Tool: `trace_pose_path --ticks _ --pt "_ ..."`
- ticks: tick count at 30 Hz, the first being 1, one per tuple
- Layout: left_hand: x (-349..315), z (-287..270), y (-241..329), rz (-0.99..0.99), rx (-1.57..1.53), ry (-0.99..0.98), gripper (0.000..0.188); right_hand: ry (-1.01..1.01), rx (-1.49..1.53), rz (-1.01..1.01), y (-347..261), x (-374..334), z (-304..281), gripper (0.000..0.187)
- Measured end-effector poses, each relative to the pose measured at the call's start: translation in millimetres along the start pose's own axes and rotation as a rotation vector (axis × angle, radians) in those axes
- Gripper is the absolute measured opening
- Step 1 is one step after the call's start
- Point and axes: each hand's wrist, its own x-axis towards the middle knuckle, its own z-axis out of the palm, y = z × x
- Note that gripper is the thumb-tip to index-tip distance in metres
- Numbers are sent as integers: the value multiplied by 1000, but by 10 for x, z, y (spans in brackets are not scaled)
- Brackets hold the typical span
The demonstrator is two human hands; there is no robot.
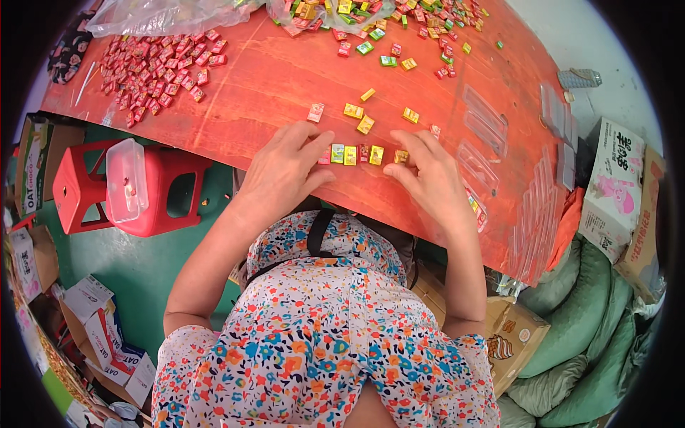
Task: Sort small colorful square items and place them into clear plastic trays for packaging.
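A short row of small candy-sized boxes lies near the table's front edge, between my hands. Thumb and fingers of my left hand (285, 162) curve round a small red box (325, 155) at the row's left end. Beside it are a green box (337, 153), a yellow box (350, 155), a narrow red box (364, 153) and another yellow box (377, 155). A small orange-yellow box (401, 156) sits between the thumb and fingers of my right hand (430, 171), a little apart from the row. Just beyond lie loose yellow boxes (365, 125) and a pinkish-red box (315, 112).
Red boxes (160, 71) are heaped at the far left, mixed ones (428, 18) at the back. Clear plastic cases (535, 221) lie along the right of the red table (264, 78). A red stool (153, 189) with a clear tub (127, 178) stands left; cartons (610, 185) stand right.
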Motion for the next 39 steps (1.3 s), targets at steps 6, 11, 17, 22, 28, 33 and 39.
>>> trace_pose_path --ticks 6,11,17,22,28,33,39 --pt "94 109 57 -49 -22 -25 48 -71 130 -4 89 -9 118 41" --pt "215 263 193 173 189 108 39 11 98 -67 84 -25 203 39" --pt "132 372 199 202 201 104 40 -9 121 -61 103 -39 178 37" --pt "194 205 91 157 160 196 42 19 81 -63 135 103 24 34" --pt "327 -92 -274 12 109 219 33 168 -37 -202 262 709 -33 28" --pt "436 -122 -274 5 125 147 32 157 -485 -238 490 1288 122 23" --pt "204 -202 -127 28 -36 19 36 191 -353 -223 512 1034 71 27"
